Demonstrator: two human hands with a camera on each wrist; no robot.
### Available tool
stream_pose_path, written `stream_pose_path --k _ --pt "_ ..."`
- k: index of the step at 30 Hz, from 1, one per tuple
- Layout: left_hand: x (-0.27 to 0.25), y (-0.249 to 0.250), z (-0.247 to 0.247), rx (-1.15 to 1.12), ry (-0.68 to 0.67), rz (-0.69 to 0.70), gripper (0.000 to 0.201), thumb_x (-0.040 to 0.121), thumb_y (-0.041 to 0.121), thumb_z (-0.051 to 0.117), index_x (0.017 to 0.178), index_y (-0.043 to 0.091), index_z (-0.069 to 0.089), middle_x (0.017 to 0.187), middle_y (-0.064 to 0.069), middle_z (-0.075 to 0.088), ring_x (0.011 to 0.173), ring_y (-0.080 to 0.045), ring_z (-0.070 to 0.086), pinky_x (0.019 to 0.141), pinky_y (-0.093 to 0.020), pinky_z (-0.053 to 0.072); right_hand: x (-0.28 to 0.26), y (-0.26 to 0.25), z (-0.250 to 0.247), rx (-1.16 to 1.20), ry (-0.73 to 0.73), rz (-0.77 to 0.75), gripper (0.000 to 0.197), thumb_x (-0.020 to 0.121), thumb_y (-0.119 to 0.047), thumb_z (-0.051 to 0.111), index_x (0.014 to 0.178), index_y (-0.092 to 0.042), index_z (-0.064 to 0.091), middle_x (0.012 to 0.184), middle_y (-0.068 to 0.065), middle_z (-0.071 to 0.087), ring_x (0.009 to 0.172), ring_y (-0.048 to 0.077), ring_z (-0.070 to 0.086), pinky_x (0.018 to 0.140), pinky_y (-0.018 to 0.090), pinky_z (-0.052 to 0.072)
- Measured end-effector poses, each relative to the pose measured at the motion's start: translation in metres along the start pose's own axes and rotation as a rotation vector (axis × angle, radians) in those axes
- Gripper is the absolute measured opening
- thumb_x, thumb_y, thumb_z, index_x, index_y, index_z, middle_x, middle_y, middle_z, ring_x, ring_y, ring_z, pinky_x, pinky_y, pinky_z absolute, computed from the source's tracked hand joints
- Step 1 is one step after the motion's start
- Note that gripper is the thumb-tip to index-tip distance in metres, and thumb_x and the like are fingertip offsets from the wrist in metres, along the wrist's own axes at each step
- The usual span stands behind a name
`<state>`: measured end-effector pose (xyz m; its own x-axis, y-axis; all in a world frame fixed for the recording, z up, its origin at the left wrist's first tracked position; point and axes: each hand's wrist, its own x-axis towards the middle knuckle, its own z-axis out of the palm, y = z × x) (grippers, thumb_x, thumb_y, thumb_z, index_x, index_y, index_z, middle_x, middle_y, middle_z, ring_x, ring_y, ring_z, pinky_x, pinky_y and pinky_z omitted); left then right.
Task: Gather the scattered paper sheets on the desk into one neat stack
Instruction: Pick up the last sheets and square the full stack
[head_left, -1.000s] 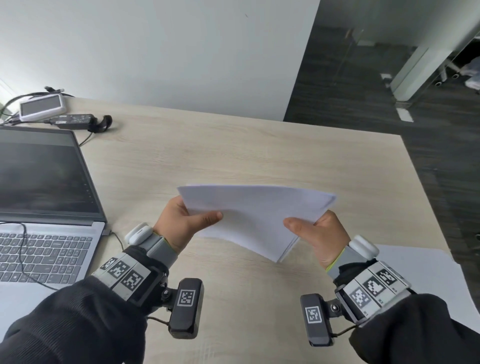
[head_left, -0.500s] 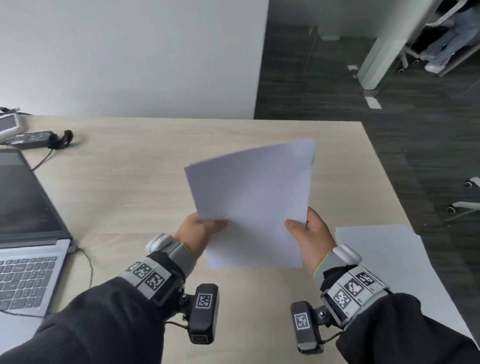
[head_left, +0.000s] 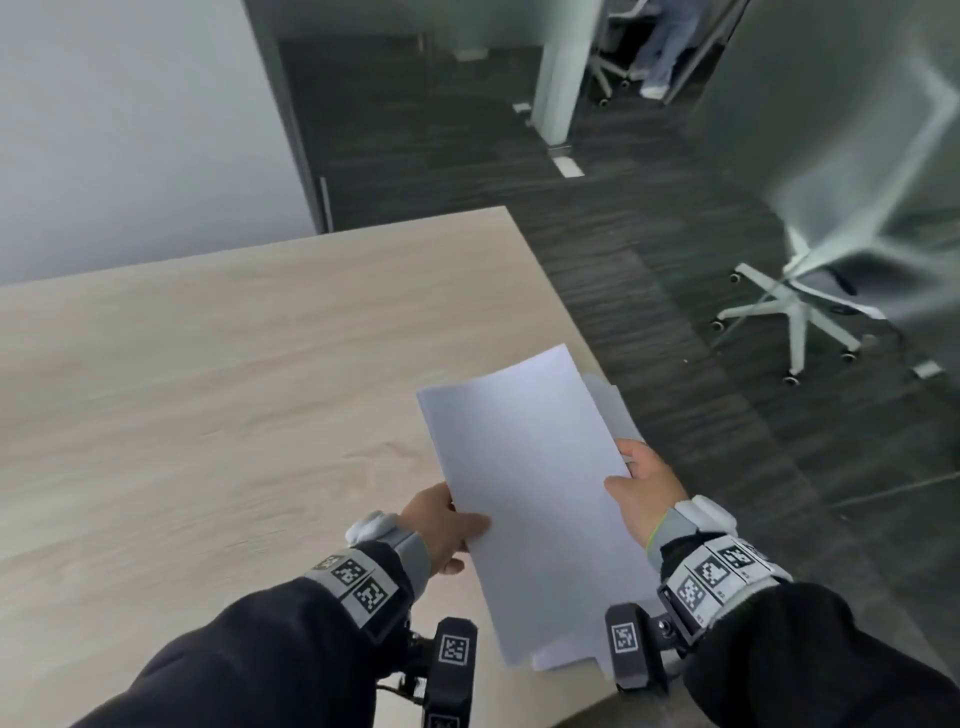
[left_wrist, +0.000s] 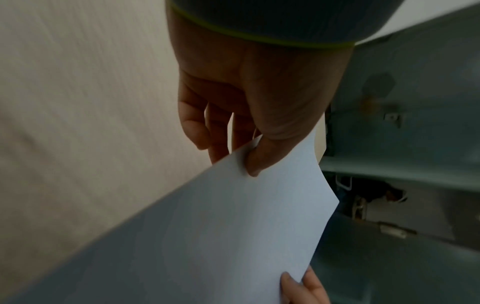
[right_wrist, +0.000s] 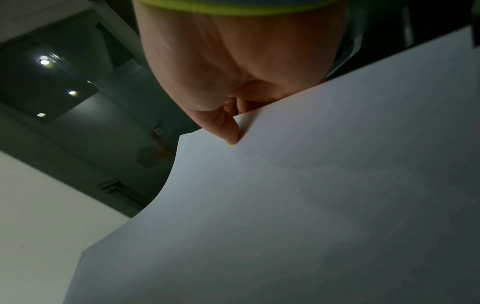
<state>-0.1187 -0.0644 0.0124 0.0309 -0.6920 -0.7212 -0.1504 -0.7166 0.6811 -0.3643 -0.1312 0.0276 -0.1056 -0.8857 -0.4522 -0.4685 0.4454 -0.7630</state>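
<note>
A bundle of white paper sheets (head_left: 524, 478) is held in the air over the desk's right edge, long side pointing away from me. My left hand (head_left: 447, 527) pinches its near left edge, thumb on top and fingers beneath, as the left wrist view shows (left_wrist: 249, 144). My right hand (head_left: 641, 486) grips the right edge, thumb on top; the right wrist view shows the thumb (right_wrist: 228, 129) pressed on the sheets (right_wrist: 311, 205). Another white sheet (head_left: 610, 410) lies on the desk under the bundle, peeking out at the far right and at the near end (head_left: 563, 657).
The light wooden desk (head_left: 208, 415) stretches left; its right edge runs close under the papers. Beyond it is dark carpet, a white swivel chair base (head_left: 795, 317) and a glass partition. A person's legs show far back by another chair.
The bundle has swung from lying crosswise to pointing away from me and moved right, over the sheet at the desk's right edge. My view has turned right; the laptop has left the frame.
</note>
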Motion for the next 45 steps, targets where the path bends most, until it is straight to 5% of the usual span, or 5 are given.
stream_pose_path --k 12,21,25,30,45 --pt "0.018 -0.010 0.061 0.391 0.278 -0.096 0.041 0.081 0.037 0.071 0.119 0.028 0.060 0.102 0.006 0.064 0.080 -0.019 0.069 0.077 -0.038 0.062 0.035 0.060 -0.075 -0.459 -0.159 0.074 0.022 0.078 -0.039 0.056 0.100 -0.040 0.057 0.108 0.001 0.052 0.081 0.021 0.061 0.083 0.041 0.054" --pt "0.024 -0.003 0.095 0.343 0.314 -0.158 0.079 0.069 0.047 0.066 0.142 0.023 0.049 0.121 -0.001 0.051 0.101 -0.027 0.059 0.091 -0.045 0.056 0.050 0.070 -0.091 -0.572 -0.174 0.131 0.070 0.089 -0.047 0.053 0.153 -0.028 0.031 0.158 0.002 0.027 0.135 0.028 0.043 0.108 0.041 0.039" --pt "0.042 0.002 0.102 0.434 0.344 -0.177 0.101 0.042 0.072 0.048 0.136 0.034 0.054 0.120 0.003 0.054 0.099 -0.026 0.060 0.092 -0.042 0.053 0.052 0.081 -0.085 -0.320 -0.238 0.172 0.047 0.081 -0.043 0.059 0.126 -0.028 0.059 0.121 -0.001 0.067 0.104 0.021 0.065 0.097 0.038 0.051" --pt "0.053 0.025 0.114 0.439 0.308 -0.154 0.102 0.050 0.070 0.053 0.145 0.034 0.044 0.134 0.002 0.052 0.111 -0.027 0.058 0.096 -0.044 0.051 0.045 0.098 -0.096 -0.132 -0.120 0.206 0.022 0.085 -0.034 0.063 0.104 -0.024 0.067 0.086 -0.007 0.072 0.076 0.012 0.067 0.064 0.025 0.048" --pt "0.067 0.033 0.161 0.375 0.035 -0.013 0.096 0.057 0.057 0.057 0.149 0.033 0.043 0.134 0.002 0.058 0.109 -0.029 0.063 0.094 -0.050 0.056 0.022 0.147 -0.136 0.225 -0.058 0.334 0.023 0.081 0.004 0.069 0.093 -0.016 0.070 0.103 0.019 0.073 0.100 0.038 0.068 0.097 0.054 0.051"
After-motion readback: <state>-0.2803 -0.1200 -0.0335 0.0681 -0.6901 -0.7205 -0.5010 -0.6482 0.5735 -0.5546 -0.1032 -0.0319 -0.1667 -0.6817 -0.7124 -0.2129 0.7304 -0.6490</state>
